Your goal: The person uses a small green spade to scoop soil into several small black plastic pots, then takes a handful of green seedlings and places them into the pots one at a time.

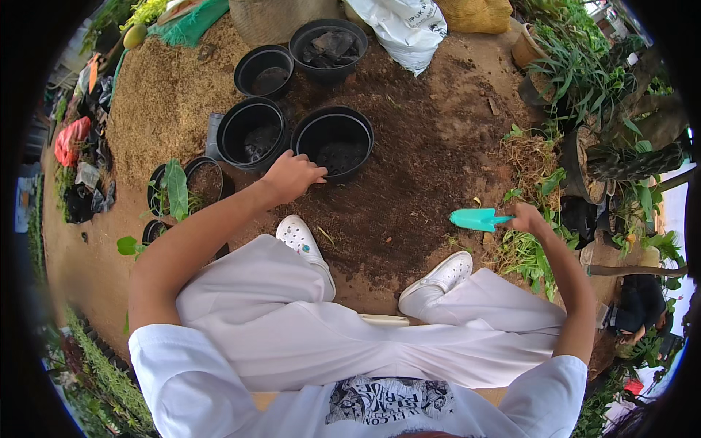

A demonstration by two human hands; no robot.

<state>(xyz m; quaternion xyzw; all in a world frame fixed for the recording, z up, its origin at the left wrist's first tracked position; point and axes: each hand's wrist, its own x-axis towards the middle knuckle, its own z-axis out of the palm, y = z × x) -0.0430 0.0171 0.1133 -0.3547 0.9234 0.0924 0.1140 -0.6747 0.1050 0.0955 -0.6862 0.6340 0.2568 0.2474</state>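
Note:
My left hand [296, 176] grips the near-left rim of a black plastic plant pot [334, 156], which stands upright on dark soil. A little dark matter shows on this pot's floor. Close to its left is another black pot [253, 137], with dark plastic inside. Out to the right, my right hand [527, 218] is closed around the handle of a turquoise hand trowel [473, 219]. The trowel's blade points left, low over the dark soil [405, 180]; whether it touches is unclear. Pulled weeds [528, 252] lie beside and below that hand.
Farther off stand a black pot [265, 76] and one holding dark plastic [328, 52]. Pale husks [159, 109] are heaped at left, near small potted plants [177, 189]. A white sack [408, 33] lies behind. Potted plants [583, 164] line the right; another person [638, 306] is there.

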